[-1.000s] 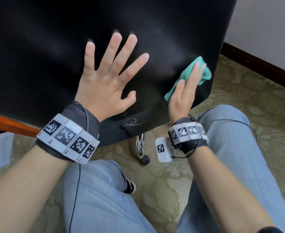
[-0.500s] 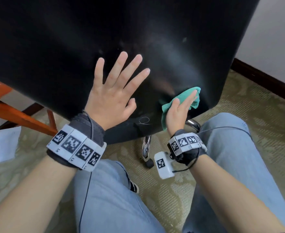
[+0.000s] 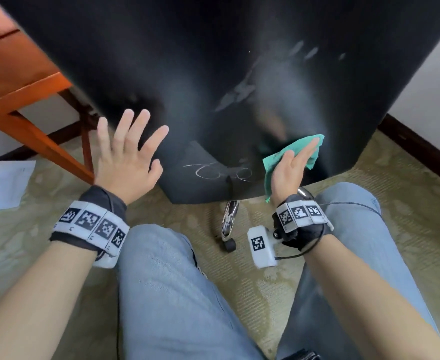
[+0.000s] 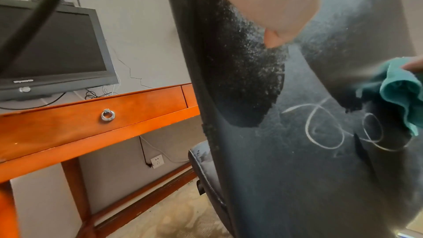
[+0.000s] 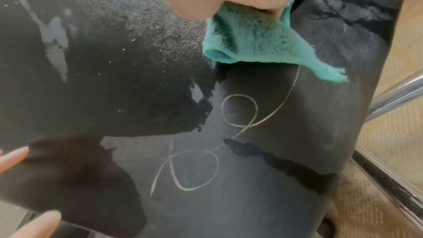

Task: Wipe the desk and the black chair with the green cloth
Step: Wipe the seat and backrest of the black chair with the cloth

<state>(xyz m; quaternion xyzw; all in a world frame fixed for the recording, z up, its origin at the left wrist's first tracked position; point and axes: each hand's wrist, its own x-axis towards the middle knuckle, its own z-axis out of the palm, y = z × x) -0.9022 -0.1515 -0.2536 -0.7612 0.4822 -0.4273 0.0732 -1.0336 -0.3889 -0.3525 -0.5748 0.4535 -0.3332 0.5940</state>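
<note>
So the right hand [image 3: 290, 168] had its fingers laid out straight, pressing the green cloth [image 3: 274, 162] flat on the lower back of the black chair [image 3: 213, 74], just above a looping white scratch [image 3: 221, 172]. The left hand [image 3: 126, 162] was spread wide, grasping nothing, palm toward the chair's left edge. The desk [image 3: 13, 74] sat off to the left, with 1 sheet of paper [image 3: 1, 184] on the carpet.

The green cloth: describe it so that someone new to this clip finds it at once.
Start at the black chair back that fills the upper head view. Low on its right side, the right hand presses a crumpled green cloth against it. It is the only green thing there, right of a looping pale scribble.
</note>
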